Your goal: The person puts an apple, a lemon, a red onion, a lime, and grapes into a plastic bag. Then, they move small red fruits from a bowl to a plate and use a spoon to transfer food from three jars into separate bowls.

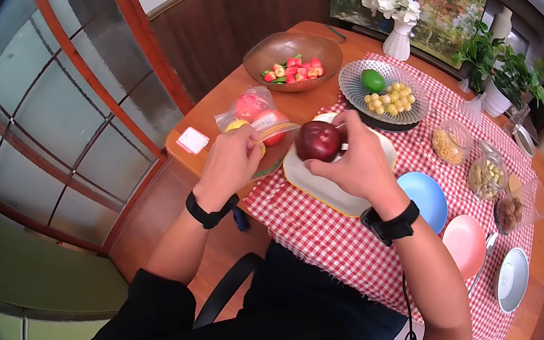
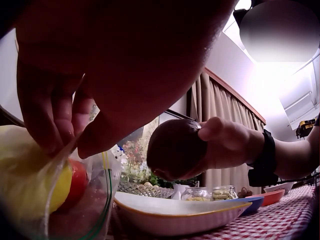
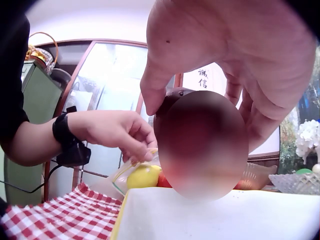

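Observation:
My right hand (image 1: pixel 365 163) grips a dark red apple (image 1: pixel 318 142) above a white dish (image 1: pixel 325 191) with a yellow rim. Thumb and fingers lie on opposite sides of the fruit. To the left, my left hand (image 1: pixel 232 160) pinches the edge of a clear zip bag (image 1: pixel 279 151); the left wrist view shows its fingertips at the mouth. Inside the bag are a lemon (image 3: pixel 143 176) and a red fruit (image 2: pixel 76 184), partly hidden by the plastic. A blurred patch covers most of the apple in the right wrist view.
A brown bowl (image 1: pixel 257 61) of small red fruits stands behind the bag. Beyond the dish, a glass plate (image 1: pixel 350 88) bears grapes and a green fruit. Jars, a blue plate (image 1: pixel 424 198), a pink plate (image 1: pixel 465 245) and a pale bowl (image 1: pixel 513 281) lie to the right.

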Motion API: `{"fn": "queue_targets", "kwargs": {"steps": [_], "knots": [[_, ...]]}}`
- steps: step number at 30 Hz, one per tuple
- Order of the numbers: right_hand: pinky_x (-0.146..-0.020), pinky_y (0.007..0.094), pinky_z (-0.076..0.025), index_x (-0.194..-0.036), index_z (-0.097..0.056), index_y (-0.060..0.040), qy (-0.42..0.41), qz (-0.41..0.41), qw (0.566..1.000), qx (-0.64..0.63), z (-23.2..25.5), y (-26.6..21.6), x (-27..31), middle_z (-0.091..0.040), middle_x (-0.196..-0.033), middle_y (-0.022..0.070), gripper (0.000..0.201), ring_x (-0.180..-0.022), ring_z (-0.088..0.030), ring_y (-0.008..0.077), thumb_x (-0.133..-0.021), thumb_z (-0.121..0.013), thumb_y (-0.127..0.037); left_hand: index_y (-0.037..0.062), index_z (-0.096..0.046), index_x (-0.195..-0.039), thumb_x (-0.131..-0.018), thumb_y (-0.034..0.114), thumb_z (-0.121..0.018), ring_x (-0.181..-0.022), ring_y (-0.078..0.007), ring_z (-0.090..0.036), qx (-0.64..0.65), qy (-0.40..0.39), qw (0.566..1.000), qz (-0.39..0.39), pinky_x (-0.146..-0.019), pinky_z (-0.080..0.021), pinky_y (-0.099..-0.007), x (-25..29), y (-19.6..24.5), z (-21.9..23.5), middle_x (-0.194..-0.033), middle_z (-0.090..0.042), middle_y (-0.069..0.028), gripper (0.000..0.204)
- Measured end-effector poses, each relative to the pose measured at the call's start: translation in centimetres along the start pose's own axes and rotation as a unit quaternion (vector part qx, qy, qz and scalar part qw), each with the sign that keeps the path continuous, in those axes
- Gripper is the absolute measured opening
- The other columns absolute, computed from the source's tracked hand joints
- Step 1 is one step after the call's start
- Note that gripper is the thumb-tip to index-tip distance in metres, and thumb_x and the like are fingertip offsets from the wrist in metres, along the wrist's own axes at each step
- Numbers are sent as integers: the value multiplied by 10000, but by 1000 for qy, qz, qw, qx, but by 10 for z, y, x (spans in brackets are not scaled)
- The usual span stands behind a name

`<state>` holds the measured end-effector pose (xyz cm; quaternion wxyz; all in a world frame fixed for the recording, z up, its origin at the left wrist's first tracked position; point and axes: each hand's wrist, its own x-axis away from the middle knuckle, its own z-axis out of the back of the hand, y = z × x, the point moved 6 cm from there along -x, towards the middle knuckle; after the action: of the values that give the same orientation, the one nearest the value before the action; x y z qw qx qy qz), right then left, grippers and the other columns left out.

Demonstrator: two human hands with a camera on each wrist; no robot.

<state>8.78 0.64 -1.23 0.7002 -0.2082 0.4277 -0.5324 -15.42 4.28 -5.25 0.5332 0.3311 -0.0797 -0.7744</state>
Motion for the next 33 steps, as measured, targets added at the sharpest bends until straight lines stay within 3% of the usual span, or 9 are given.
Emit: {"fn": "queue_targets", "kwargs": {"steps": [4, 6, 8, 11, 13, 25, 27, 31, 33], "knots": [[-869, 441, -574, -1118, -573, 33, -56, 52, 997, 18, -35, -14, -11, -715, -983, 260, 630, -950, -713, 411, -686, -903, -285, -45, -721, -943, -901, 101, -745, -653, -215, -701, 38, 45, 998, -4, -638, -560, -324, -13, 0, 15, -741, -708, -146, 154], [-877, 427, -583, -1183, -597, 35, -120, 4, 993, 7, -53, -12, -17, -729, -1039, 234, 677, -966, -731, 382, -719, -912, -344, -45, -733, -942, -906, 100, -741, -663, -207, -705, 43, 55, 998, -2, -643, -562, -319, -17, 3, 22, -746, -714, -148, 150], [-845, 449, -587, -1108, -582, 54, -112, 16, 994, 6, -61, -19, -24, -723, -949, 276, 615, -917, -728, 421, -703, -890, -292, -46, -726, -915, -898, 93, -728, -697, -320, -725, 65, 81, 995, 3, -658, -569, -400, -20, 6, 31, -760, -709, -195, 140], [-833, 451, -591, -1116, -603, 40, -122, 18, 989, 82, -69, -25, -33, -725, -995, 273, 612, -935, -723, 421, -711, -891, -317, -59, -721, -942, -914, 96, -736, -663, -190, -689, 60, 88, 994, -25, -645, -555, -314, -21, 0, 31, -760, -705, -149, 158], [-817, 467, -588, -1080, -595, 48, -98, 22, 974, 202, -74, -24, -36, -701, -978, 292, 597, -909, -713, 434, -697, -883, -307, -58, -718, -955, -918, 93, -733, -674, -193, -687, 67, 77, 994, -31, -649, -553, -315, -19, 3, 30, -780, -702, -153, 156], [-849, 422, -590, -1118, -597, 33, -97, 76, 961, 247, -111, -25, -40, -664, -1060, 245, 602, -987, -695, 386, -728, -899, -311, -43, -698, -948, -897, 80, -745, -709, -232, -667, 52, -14, 997, -60, -659, -532, -344, -16, -1, 19, -822, -676, -157, 142], [-877, 404, -589, -1159, -596, 29, -122, 71, 955, 261, -116, -21, -41, -671, -1095, 238, 627, -1037, -688, 378, -729, -907, -305, -41, -688, -907, -869, 85, -742, -774, -336, -674, 66, -51, 996, -10, -716, -537, -418, -12, -3, 15, -844, -688, -196, 143], [-894, 425, -577, -1111, -604, 26, -113, 95, 957, 250, -117, -12, -42, -676, -1075, 228, 623, -1029, -683, 388, -704, -923, -321, -25, -686, -915, -846, 103, -777, -796, -342, -669, 81, -27, 996, -18, -733, -533, -428, -6, -13, 7, -860, -680, -188, 172], [-907, 447, -563, -1088, -608, 30, -118, 108, 955, 250, -114, -7, -44, -681, -1059, 236, 621, -1011, -679, 405, -688, -927, -321, -15, -670, -990, -830, 124, -824, -765, -243, -648, 37, -7, 998, -58, -706, -526, -355, -6, -11, 9, -847, -659, -139, 262]]}}
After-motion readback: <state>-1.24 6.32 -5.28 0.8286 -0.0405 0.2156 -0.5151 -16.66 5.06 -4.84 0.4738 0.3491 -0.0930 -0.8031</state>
